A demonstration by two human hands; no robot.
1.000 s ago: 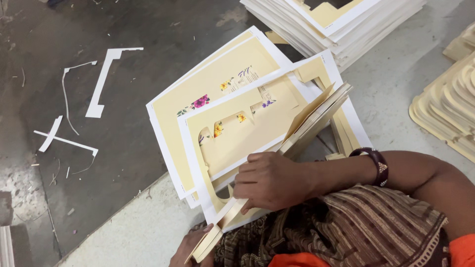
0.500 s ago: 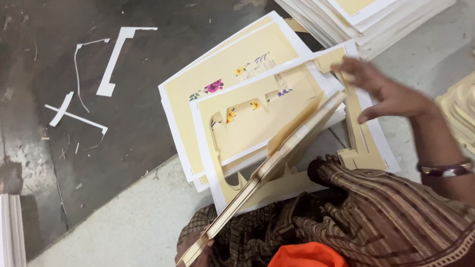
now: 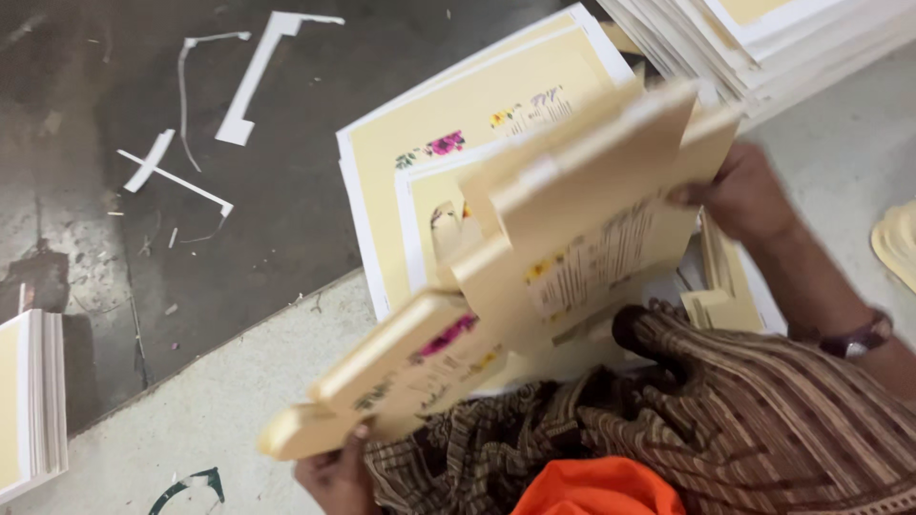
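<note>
Cream die-cut card blanks (image 3: 572,229), printed with small flowers, were held as a tilted bundle above the lap. The right hand (image 3: 739,195) was clamped on the bundle's upper end, the left hand (image 3: 334,472) on its lower end. Beneath lay a stack of printed sheets (image 3: 458,124); white paper offcuts (image 3: 253,81) littered the dark floor (image 3: 95,238).

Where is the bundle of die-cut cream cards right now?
In the head view, the bundle of die-cut cards is lifted at centre frame, above the sheet stack, held between the left hand at its lower end and the right hand at its upper edge.
</note>
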